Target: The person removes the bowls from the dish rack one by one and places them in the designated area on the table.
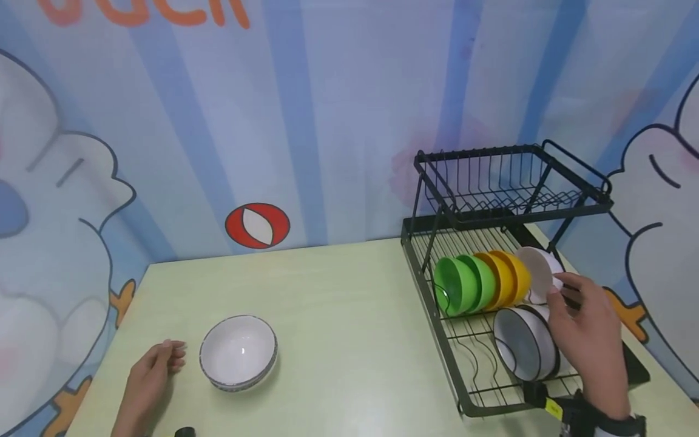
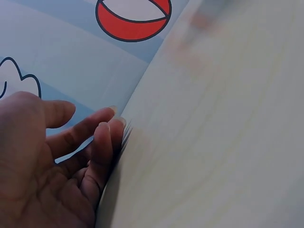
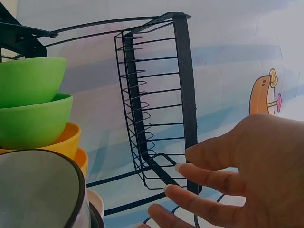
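Note:
My left hand (image 1: 147, 379) is at the left of the table with loosely bent fingers and holds nothing; its fingers (image 2: 102, 142) show in the left wrist view. To its right stands a white bowl (image 1: 238, 352) with a dark rim; a second edge beneath suggests a stack. My right hand (image 1: 590, 328) is over the right side of the black dish rack (image 1: 475, 409), fingers spread and relaxed. Nearest its fingertips is a plain white bowl (image 1: 537, 267); contact cannot be told. Dark-rimmed white bowls (image 1: 519, 346) stand on edge just left of the hand.
Green bowls (image 1: 454, 288) and yellow bowls (image 1: 510, 279) stand on edge in a row in the rack's lower level. An upper wire shelf (image 1: 508, 182) overhangs the back. A printed backdrop (image 1: 338, 121) rises behind the table (image 1: 338, 291). A small black object (image 1: 185, 431) is at the front edge.

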Demonstrator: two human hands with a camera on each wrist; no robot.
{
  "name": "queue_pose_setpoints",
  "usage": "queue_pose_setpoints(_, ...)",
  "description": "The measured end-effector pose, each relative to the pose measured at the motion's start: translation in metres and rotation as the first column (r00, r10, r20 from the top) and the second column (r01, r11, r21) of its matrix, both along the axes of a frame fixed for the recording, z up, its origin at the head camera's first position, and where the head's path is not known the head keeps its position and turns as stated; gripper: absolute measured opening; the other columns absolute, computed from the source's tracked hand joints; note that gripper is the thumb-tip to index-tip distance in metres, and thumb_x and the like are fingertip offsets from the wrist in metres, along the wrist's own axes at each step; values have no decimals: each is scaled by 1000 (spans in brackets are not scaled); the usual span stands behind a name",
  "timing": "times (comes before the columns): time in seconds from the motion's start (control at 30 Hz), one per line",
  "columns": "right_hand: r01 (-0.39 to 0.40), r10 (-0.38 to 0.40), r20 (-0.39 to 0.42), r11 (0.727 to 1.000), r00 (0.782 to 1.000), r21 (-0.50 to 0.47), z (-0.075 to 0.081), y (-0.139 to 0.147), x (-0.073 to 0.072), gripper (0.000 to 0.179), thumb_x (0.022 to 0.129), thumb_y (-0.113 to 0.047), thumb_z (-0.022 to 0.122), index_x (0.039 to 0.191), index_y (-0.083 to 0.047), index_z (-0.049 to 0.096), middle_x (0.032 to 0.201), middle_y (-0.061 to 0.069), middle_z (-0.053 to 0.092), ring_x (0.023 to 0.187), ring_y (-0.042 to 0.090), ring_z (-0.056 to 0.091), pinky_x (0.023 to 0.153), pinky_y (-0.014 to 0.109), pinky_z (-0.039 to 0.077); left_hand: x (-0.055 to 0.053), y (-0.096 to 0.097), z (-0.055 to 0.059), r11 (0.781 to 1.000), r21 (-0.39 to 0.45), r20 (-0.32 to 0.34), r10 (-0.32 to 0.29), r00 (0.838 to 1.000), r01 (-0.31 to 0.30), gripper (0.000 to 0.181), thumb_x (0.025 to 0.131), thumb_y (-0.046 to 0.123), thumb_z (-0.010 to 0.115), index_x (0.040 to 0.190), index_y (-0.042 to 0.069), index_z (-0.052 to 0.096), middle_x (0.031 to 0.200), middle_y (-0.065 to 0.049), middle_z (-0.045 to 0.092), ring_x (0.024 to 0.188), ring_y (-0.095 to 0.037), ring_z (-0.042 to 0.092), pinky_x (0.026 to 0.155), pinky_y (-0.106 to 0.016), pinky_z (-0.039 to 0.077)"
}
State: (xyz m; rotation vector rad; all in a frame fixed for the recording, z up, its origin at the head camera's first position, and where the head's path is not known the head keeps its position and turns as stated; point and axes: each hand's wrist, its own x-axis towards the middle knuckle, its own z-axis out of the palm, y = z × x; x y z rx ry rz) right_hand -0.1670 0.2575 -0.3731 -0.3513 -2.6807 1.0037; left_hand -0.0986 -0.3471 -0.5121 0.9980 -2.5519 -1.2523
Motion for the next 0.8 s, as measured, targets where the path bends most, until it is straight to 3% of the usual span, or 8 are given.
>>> queue_pose_setpoints(0.33, -169, 160, 131, 984, 979, 62, -1, 10, -6, 57, 106, -32, 38, 146, 9, 36, 146, 38, 38, 124, 56, 47, 88, 67, 51, 1, -4, 1, 997, 69, 16, -44, 999, 43, 59, 109, 44, 21, 138, 3, 51, 131, -16, 58, 79, 10, 53, 66, -4, 46)
queue_pose_setpoints(0.6, -223, 198, 243, 971, 950, 81, -4, 9, -5, 67, 105, -49, 35, 144, 5, 39, 145, 36, 43, 124, 55, 49, 88, 65, 52, 5, -8, 0, 996, 73, 36, -62, 997, 60, 62, 109, 45, 19, 142, 2, 48, 135, -18, 57, 77, 16, 50, 68, -1, 45)
queue_pose_setpoints(0.8, -254, 217, 308, 963, 926, 87, -4, 10, -5, 70, 105, -53, 30, 146, 3, 37, 146, 36, 42, 126, 57, 46, 85, 66, 52, 4, -10, 0, 993, 107, 49, -64, 997, 58, 64, 108, 48, 17, 144, 3, 46, 137, -18, 54, 78, 17, 50, 70, -2, 46)
